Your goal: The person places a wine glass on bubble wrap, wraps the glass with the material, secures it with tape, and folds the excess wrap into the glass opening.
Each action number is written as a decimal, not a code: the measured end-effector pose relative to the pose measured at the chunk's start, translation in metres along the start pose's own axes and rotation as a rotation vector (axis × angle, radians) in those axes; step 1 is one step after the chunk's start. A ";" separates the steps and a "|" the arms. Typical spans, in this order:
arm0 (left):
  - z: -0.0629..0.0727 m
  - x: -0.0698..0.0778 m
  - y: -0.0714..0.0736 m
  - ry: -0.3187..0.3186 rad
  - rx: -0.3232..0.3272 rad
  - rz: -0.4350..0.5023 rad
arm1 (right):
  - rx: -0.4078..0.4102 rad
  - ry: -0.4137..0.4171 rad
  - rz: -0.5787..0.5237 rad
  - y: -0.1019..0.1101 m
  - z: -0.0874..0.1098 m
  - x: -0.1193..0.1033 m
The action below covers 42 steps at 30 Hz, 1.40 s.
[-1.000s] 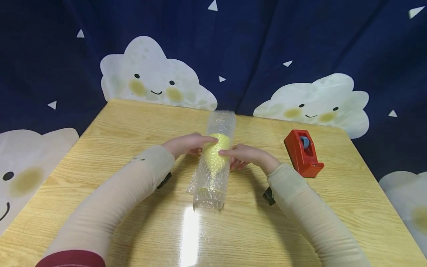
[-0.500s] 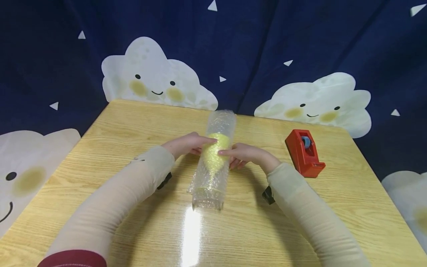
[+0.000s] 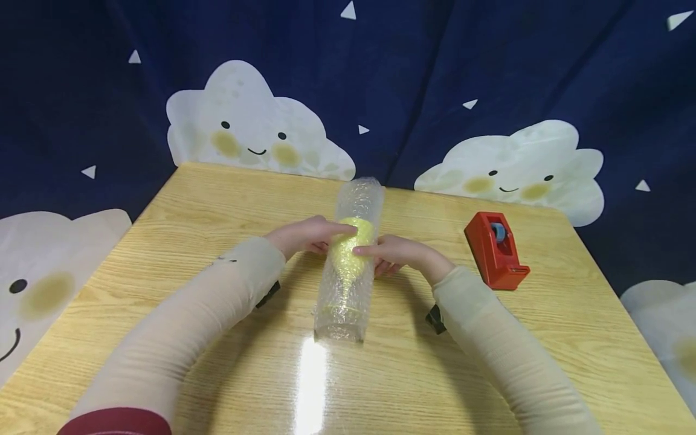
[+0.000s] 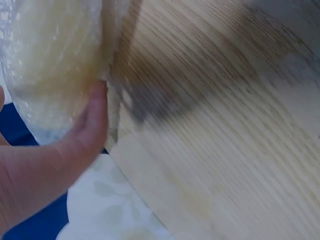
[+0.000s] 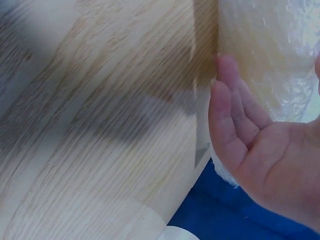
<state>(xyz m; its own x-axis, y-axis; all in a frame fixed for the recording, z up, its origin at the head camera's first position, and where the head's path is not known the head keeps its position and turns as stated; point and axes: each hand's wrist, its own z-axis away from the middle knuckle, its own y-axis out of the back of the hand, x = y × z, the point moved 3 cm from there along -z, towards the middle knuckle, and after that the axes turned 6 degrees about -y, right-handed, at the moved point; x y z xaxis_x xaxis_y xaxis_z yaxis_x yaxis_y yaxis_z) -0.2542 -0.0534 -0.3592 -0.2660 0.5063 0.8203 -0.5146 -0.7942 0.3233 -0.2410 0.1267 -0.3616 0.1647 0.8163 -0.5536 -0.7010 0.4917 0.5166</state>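
A roll of clear bubble wrap [image 3: 361, 196] lies lengthwise on the table, wound around a yellow goblet-shaped object [image 3: 348, 257]. Its wide part is toward the far end, with a narrow stem and base line showing nearer me. From the left side my left hand [image 3: 312, 232] grips the roll, one digit laid over the top. On the opposite side my right hand [image 3: 402, 251] holds it too, a digit on top and its other fingers along the side. In the right wrist view, bent fingers [image 5: 227, 105] lie against the wrap [image 5: 270, 55]. The underside of the roll is hidden.
A red tape dispenser [image 3: 495, 251] with a blue-cored roll stands right of my right hand. The wooden table [image 3: 217, 199] ends at a dark blue curtain [image 3: 391, 78] printed with clouds. Dark wrist cameras [image 3: 435, 319] hang under both sleeves.
The loose wrap edge at the roll's lower left has drawn in under it, and the roll has turned slightly. Both hands keep nearly the same place; the tape dispenser stays put.
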 end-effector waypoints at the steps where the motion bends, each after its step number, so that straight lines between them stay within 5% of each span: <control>1: 0.001 0.001 -0.001 0.006 0.011 -0.029 | 0.002 0.003 0.004 0.000 0.001 -0.001; 9: 0.001 0.004 -0.004 0.023 0.061 -0.051 | -0.002 0.013 -0.004 0.000 0.002 -0.002; 20: -0.007 -0.007 0.003 -0.001 -0.004 0.060 | -0.001 0.033 -0.066 0.000 0.000 0.000; 31: 0.001 -0.001 0.001 0.008 0.026 -0.076 | 0.031 0.002 -0.075 -0.001 0.001 0.002; 42: 0.000 -0.003 -0.003 0.006 0.005 0.012 | 0.022 0.011 -0.056 -0.001 0.003 0.001</control>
<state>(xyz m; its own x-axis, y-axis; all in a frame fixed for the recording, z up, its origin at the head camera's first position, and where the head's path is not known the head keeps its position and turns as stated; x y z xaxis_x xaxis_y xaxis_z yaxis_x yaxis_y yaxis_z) -0.2520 -0.0526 -0.3623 -0.2774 0.4989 0.8211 -0.5072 -0.8019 0.3158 -0.2378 0.1280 -0.3610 0.1957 0.7840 -0.5892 -0.6756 0.5432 0.4985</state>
